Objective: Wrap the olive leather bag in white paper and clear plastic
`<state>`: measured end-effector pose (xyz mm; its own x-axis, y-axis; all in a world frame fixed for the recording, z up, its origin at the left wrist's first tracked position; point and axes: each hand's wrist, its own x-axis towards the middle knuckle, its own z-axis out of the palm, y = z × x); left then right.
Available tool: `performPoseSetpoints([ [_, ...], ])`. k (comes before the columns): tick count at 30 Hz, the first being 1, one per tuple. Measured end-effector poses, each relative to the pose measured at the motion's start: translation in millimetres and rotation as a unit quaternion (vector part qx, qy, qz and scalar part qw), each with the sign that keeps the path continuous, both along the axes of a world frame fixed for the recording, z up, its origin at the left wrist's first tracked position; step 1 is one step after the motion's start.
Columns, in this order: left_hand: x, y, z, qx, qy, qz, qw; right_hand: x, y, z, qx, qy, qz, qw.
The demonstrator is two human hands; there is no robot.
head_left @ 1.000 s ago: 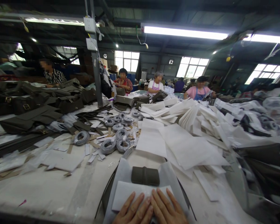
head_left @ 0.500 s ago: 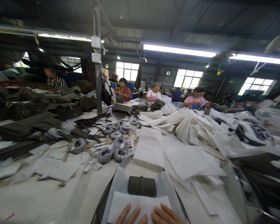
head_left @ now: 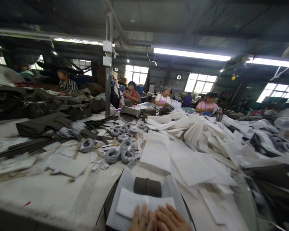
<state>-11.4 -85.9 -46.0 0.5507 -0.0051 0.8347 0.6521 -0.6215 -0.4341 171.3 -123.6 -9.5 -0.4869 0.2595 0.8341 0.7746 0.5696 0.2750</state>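
Note:
At the bottom centre, my left hand (head_left: pixel 142 219) and my right hand (head_left: pixel 172 218) lie side by side, fingers stretched out, on a folded white foam sheet (head_left: pixel 128 203). Just beyond the fingertips is a dark olive piece with a raised band across its middle (head_left: pixel 147 187), perhaps part of a bag. Under both spreads a larger white foam sheet (head_left: pixel 170 186), its far corners turned up. Dark material with a thin black edge shows beneath it on both sides. The wrists are out of view.
Several coiled, wrapped straps (head_left: pixel 112 155) and paper scraps lie ahead on the white table (head_left: pixel 55 199). White foam sheets (head_left: pixel 188 163) are heaped to the right. Dark bags (head_left: pixel 42 123) cover the left. A post (head_left: pixel 108 83) stands beyond, and several people (head_left: pixel 209 104) sit across the table.
The view has shifted left and slightly upward. My left hand has drawn closer to my right, its fingers nearer together. The folded foam's near part now sits under both hands.

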Motion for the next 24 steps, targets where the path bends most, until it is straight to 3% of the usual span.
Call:
performPoseSetpoints([
  [4,-10.4,5.9,19.8,-0.041,0.052,-0.038,0.997,-1.5,-3.4,19.1,0.006,-0.026,-0.025,0.999],
  [10,-22.4,14.9,76.9,-0.206,0.127,-0.07,0.968,1.1,-3.0,55.5,0.001,-0.136,-0.1,0.986],
  [13,-21.7,14.6,94.0,-0.248,0.158,-0.061,0.954,1.9,1.2,69.5,-0.026,-0.101,-0.098,0.99],
  [17,-17.0,10.0,96.5,-0.265,0.165,-0.018,0.95,-3.1,4.6,82.3,-0.12,-0.081,-0.074,0.987],
  [21,-6.7,10.1,84.2,-0.223,0.12,0.052,0.966,-9.4,6.9,88.8,-0.188,-0.069,-0.074,0.977],
  [24,1.1,14.4,72.3,-0.177,0.043,0.039,0.983,-11.9,8.0,88.5,-0.215,-0.058,-0.083,0.971],
])
